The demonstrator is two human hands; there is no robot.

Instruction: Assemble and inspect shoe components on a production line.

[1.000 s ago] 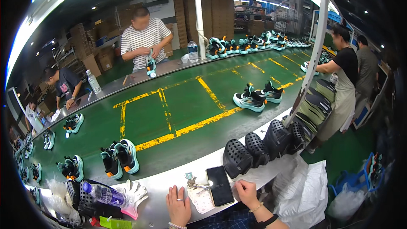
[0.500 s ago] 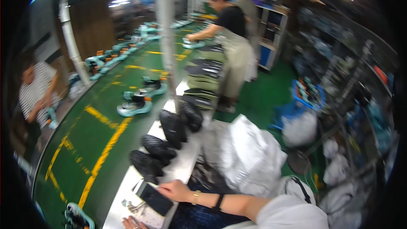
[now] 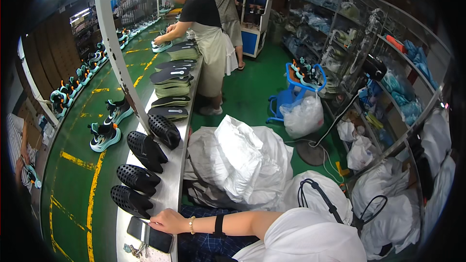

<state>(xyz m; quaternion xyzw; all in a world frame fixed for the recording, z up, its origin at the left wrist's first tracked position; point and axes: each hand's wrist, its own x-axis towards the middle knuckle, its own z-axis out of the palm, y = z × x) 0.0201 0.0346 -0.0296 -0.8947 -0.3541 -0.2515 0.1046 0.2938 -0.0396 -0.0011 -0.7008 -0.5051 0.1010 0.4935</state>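
Observation:
My right hand (image 3: 169,221) rests on the metal ledge at the upper edge of a dark-screened phone (image 3: 160,240). Its fingers are bent and pressed together; whatever may lie between them is hidden. Left of the phone lies a second dark, shiny panel (image 3: 138,228), which may be another phone or part of a case. A bunch of keys (image 3: 137,250) sits just below them. Beyond the hand, several black perforated clogs (image 3: 138,178) stand in a row along the ledge. My left hand is out of sight.
Left runs a green conveyor belt (image 3: 73,179) carrying sneakers (image 3: 105,137). A white post (image 3: 114,39) rises beside the ledge. Farther along are insole stacks (image 3: 171,77) and a co-worker (image 3: 204,24) handling a shoe. White sacks (image 3: 247,160), a blue trolley (image 3: 286,98) and shelves (image 3: 383,63) fill the right.
The view has swung right and sharpened, so the scene sits farther left. My left hand, partly visible at the lower edge before, has left the picture. My right hand stays by the phone.

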